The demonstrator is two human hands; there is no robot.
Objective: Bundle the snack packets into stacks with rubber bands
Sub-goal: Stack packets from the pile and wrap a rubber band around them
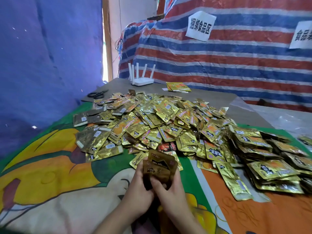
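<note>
Both the left hand [137, 188] and right hand [170, 191] curl their fingers around a small stack of packets [158, 166] held upright just before the loose heap [152, 119] on the desk, and, with no rubber band apparently visible, the slick foil could splay if either grip loosens.

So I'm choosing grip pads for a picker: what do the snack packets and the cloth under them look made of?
Snack packets: apparently metallised foil or plastic film, glossy gold; they glint and crinkle, with flat sealed edges. The few gripped by the left hand and right hand look alike. Cloth: seemingly printed woven or quilted fabric, matte, with soft folds and stitched dimples.
</note>
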